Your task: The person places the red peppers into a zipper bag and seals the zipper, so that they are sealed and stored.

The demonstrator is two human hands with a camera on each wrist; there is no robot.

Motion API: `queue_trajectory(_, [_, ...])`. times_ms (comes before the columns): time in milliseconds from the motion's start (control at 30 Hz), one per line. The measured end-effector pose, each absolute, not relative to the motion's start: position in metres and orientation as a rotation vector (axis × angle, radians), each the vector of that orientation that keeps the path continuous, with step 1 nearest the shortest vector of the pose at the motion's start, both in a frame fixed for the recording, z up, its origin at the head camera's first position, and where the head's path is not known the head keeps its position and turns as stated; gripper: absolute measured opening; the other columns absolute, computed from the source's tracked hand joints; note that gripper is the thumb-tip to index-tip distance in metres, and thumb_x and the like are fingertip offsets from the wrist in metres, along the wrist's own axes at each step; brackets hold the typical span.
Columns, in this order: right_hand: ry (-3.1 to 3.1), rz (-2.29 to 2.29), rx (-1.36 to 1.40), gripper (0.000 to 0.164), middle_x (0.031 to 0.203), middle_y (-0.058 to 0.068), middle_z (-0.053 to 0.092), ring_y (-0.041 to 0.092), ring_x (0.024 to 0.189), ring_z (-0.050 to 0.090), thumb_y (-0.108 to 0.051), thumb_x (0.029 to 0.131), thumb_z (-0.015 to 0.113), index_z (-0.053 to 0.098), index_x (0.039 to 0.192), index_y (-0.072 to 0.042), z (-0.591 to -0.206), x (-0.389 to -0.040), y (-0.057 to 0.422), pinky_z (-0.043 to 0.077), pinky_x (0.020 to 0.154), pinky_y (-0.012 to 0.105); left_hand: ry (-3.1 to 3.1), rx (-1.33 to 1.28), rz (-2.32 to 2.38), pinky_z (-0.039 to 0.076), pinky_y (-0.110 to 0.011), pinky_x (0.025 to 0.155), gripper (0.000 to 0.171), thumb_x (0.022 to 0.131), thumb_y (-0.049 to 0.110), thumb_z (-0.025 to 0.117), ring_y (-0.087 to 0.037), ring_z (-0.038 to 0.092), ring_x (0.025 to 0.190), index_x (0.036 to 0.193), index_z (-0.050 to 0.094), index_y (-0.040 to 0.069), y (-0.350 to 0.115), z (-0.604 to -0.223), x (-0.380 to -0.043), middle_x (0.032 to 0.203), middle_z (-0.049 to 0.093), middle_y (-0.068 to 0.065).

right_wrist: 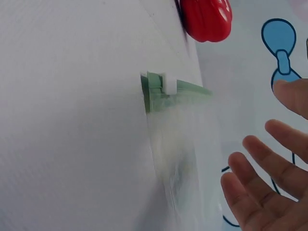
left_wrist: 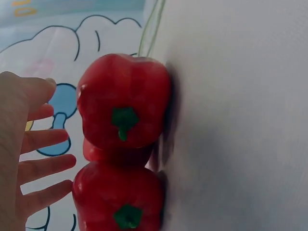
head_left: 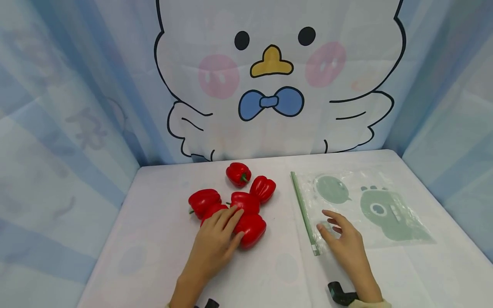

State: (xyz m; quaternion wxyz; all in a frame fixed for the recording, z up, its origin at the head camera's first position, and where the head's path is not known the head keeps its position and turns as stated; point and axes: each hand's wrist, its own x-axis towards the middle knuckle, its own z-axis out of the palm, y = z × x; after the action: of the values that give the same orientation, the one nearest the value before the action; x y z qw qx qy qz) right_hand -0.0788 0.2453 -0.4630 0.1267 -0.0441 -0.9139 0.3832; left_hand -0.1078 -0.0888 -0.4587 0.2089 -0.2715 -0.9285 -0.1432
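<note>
Several red bell peppers point(head_left: 250, 231) with green stems lie grouped on the table, left of centre. My left hand point(head_left: 213, 244) is over the near ones, hiding parts of them. In the left wrist view its fingers are spread and nearly straight beside two peppers point(left_wrist: 126, 91), curled round neither. To the right lies a flat, clear zip bag point(head_left: 385, 179) with green animal prints and a green zip edge point(head_left: 302, 209). Over its near left part hovers my right hand point(head_left: 346, 241), thumb and fingers apart, holding nothing. The right wrist view shows a white slider point(right_wrist: 169, 84) at the zip's end.
The white-covered table point(head_left: 154, 256) reaches back to a curtain point(head_left: 269, 137) with a cartoon bird on it. Blue and white curtains point(head_left: 57, 171) hang at both sides. One pepper point(head_left: 238, 174) sits farthest back in the group.
</note>
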Motion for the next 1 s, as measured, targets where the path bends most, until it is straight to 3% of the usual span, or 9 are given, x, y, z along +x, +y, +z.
queue_trajectory(333, [-2.842,1.113,-0.191,0.046,0.132,0.022,0.067,0.034,0.112,0.064,-0.019,0.097,0.073,0.061,0.137,0.001,-0.466,-0.092,0.231,0.055,0.091,0.049,-2.581,-0.807,-0.335,0.058,-0.047,0.103,0.067,0.087,0.041,0.082,-0.027,0.064,0.126,0.146,0.06,0.019,-0.077,-0.461,-0.108,0.145,0.064,-0.006])
queue_trajectory(567, [-2.942,1.063,-0.236,0.053,0.131,0.025,0.065,0.038,0.113,0.062,-0.021,0.095,0.075,0.058,0.14,0.002,-0.474,-0.097,0.226,0.052,0.089,0.054,-2.608,-0.832,-0.231,0.057,-0.048,0.105,0.07,0.087,0.049,0.08,-0.029,0.064,0.125,0.147,0.059,0.02,-0.068,-0.467,-0.109,0.145,0.064,-0.007])
queue_trajectory(1000, [-2.897,1.0,-0.147,0.046,0.12,0.026,0.063,0.035,0.102,0.062,-0.007,0.089,0.078,0.064,0.131,0.006,-0.484,-0.099,0.228,0.054,0.085,0.049,-2.594,-0.838,-0.152,0.053,-0.048,0.107,0.069,0.084,0.051,0.082,-0.029,0.064,0.123,0.143,0.063,0.02,-0.062,-0.475,-0.108,0.147,0.064,-0.009])
